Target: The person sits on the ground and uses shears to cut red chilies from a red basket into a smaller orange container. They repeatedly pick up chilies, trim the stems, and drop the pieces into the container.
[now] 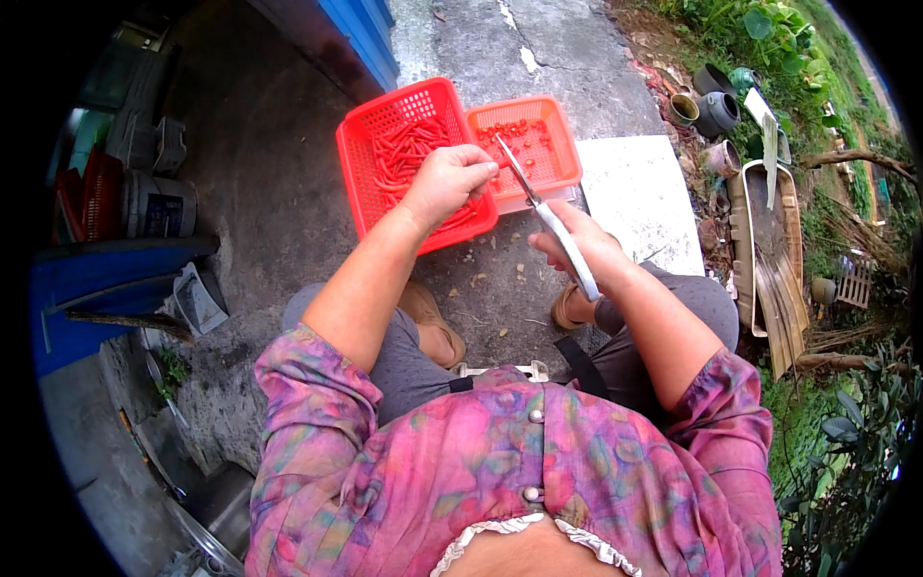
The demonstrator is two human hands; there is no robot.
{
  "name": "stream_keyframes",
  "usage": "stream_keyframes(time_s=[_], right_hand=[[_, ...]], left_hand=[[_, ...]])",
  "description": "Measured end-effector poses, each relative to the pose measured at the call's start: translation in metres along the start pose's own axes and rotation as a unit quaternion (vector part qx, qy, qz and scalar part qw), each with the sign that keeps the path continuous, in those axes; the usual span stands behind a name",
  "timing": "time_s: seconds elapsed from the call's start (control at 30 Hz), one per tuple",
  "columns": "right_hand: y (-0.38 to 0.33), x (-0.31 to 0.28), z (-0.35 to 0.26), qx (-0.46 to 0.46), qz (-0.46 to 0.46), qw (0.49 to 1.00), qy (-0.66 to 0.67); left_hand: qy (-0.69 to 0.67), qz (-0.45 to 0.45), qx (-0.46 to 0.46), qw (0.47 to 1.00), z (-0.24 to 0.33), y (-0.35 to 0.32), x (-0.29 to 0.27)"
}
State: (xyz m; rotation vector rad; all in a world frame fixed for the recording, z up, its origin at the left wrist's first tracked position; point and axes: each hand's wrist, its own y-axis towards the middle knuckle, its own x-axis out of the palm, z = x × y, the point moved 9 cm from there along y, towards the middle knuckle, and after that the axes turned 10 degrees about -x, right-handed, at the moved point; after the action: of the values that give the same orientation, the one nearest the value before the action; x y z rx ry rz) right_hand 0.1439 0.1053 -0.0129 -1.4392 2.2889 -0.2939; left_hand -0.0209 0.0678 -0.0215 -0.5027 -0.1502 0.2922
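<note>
My left hand (pixel 448 185) is closed in a pinch over the red basket (pixel 351 168), which holds many long red chili peppers (pixel 409 144). A small red end of a chili pepper (pixel 504 163) pokes out from its thumb and fingertips. My right hand (pixel 588 242) is wrapped around the pale handles of a pair of scissors (pixel 567 240). The scissor blades point up and left, close to the pepper's end. Beneath the blades lies a shallower light-red basket (pixel 567 159) with short cut pieces of chili (pixel 519 132) scattered on its bottom.
A white board (pixel 642 202) lies right of the baskets on the concrete. At the far right are pots (pixel 716 113), a long weathered tub (pixel 745 240) and plants. A blue panel (pixel 361 38) stands behind; a white bucket (pixel 159 204) sits at left. My knees flank the space before me.
</note>
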Motion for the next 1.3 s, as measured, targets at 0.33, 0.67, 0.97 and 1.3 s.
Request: stream_keyframes(time_s=[0.33,0.67,0.97,1.3], right_hand=[[-0.003,-0.004,-0.007,0.036,0.007,0.999,0.007],[-0.006,-0.006,-0.006,0.046,0.027,0.997,0.055],[-0.003,0.0,-0.006,0.007,0.009,0.996,0.088],[-0.007,0.002,-0.01,0.044,-0.01,0.994,0.104]], left_hand=[[0.0,0.009,-0.003,1.0,0.003,-0.005,0.004],[0.002,0.009,-0.032,0.999,0.001,-0.004,-0.006],[-0.061,0.017,-0.008,0.998,0.002,-0.004,-0.006],[-0.033,0.003,-0.016,0.999,0.0,-0.005,0.001]])
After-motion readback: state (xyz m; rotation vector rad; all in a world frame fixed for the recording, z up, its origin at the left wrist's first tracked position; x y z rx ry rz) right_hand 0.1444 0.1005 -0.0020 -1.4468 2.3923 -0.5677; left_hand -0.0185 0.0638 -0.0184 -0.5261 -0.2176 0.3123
